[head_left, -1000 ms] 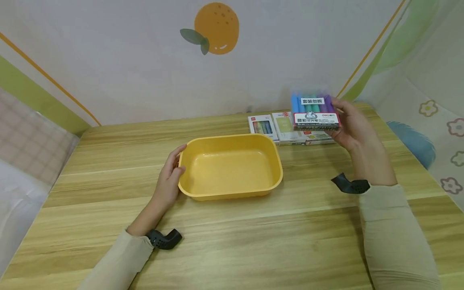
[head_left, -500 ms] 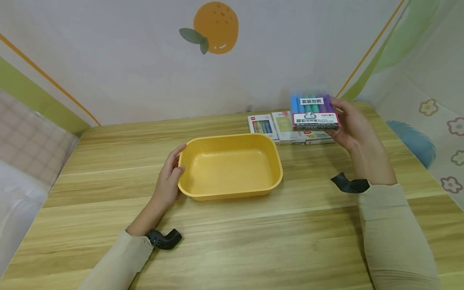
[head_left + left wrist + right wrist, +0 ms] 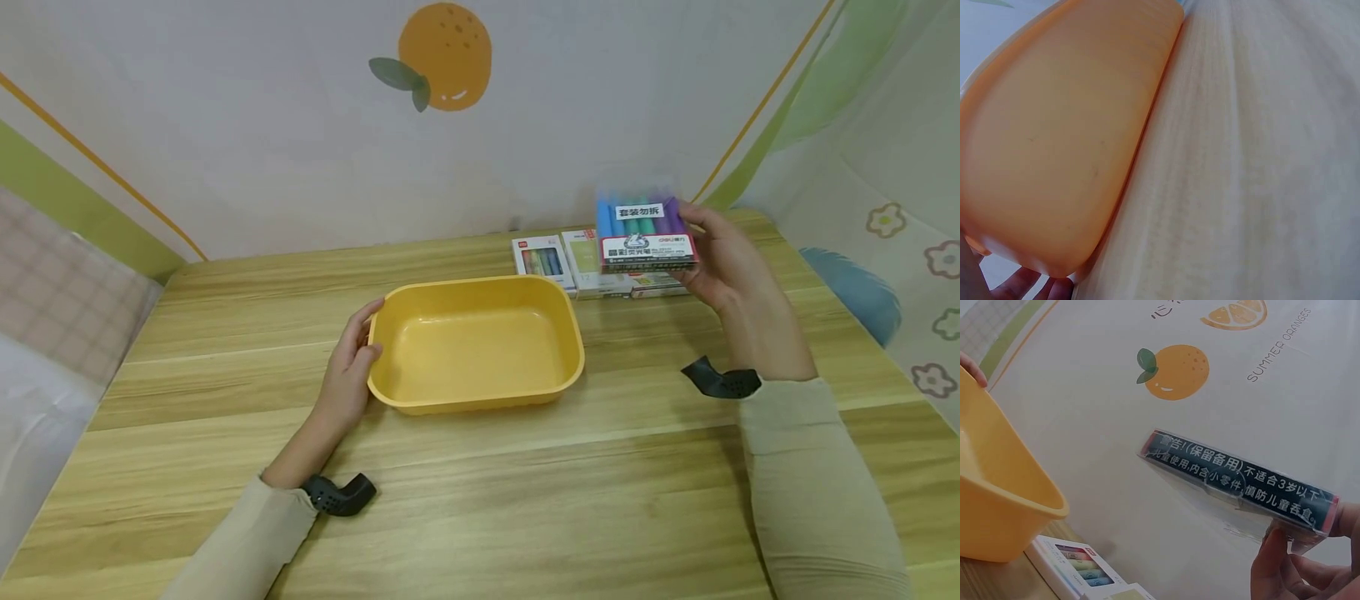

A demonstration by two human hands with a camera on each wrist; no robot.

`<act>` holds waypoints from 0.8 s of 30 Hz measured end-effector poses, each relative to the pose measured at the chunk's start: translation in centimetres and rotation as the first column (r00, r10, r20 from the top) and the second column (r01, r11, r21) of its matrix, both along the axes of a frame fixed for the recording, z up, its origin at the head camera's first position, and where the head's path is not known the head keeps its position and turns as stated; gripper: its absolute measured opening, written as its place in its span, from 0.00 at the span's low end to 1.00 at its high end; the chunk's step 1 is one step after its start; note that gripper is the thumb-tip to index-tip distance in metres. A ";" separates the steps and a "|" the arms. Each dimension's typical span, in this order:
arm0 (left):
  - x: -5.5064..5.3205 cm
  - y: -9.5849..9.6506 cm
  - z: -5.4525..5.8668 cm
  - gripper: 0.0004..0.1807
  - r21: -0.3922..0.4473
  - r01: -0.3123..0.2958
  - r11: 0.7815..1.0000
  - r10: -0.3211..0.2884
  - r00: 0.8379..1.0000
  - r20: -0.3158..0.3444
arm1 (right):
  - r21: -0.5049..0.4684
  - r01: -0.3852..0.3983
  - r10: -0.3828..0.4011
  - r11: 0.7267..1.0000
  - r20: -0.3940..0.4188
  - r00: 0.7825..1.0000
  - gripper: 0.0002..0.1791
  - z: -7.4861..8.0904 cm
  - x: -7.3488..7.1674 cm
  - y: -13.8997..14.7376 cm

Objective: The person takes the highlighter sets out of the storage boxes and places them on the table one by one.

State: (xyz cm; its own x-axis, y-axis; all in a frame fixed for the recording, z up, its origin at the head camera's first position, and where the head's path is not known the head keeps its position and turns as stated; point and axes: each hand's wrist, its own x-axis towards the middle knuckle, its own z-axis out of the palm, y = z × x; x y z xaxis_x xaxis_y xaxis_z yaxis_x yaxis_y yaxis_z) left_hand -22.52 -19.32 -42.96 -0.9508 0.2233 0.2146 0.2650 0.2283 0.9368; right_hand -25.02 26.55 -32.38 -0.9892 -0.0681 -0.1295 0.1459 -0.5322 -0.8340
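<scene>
My left hand (image 3: 349, 367) grips the left end of a yellow plastic basin (image 3: 480, 350), thumb over the rim and fingers outside. Nothing lies inside the basin. In the left wrist view the basin's side wall (image 3: 1066, 125) fills much of the picture, with fingertips (image 3: 1016, 284) at its lower end. My right hand (image 3: 727, 258) holds a clear pack of highlighters (image 3: 647, 225) by its right side, raised above some flat boxes. The pack shows blue, green and purple pens. In the right wrist view its dark printed edge (image 3: 1235, 475) faces the camera, with fingers beneath and behind.
Behind the basin's right corner lie a white box with a window of coloured sticks (image 3: 544, 263) and a pale green box (image 3: 592, 258). A further box (image 3: 656, 285) is partly hidden under the raised pack. A wall hanging with a printed orange (image 3: 446, 57) backs the wooden table (image 3: 480, 508).
The right hand and the highlighter pack shift very slightly left, and the pack tilts a little. The left hand and the basin stay put.
</scene>
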 end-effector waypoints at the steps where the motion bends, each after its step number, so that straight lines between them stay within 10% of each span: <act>1: 0.0 0.0 0.0 0.33 0.001 0.000 1.000 0.000 1.000 0.000 | 0.001 0.001 -0.001 1.000 0.001 1.000 0.16 0.0 0.0 0.0; 24: 0.0 0.1 0.0 0.32 0.015 0.000 1.000 0.000 1.000 0.004 | 0.027 -0.005 0.003 1.000 0.043 0.999 0.16 -0.4 -0.2 -0.3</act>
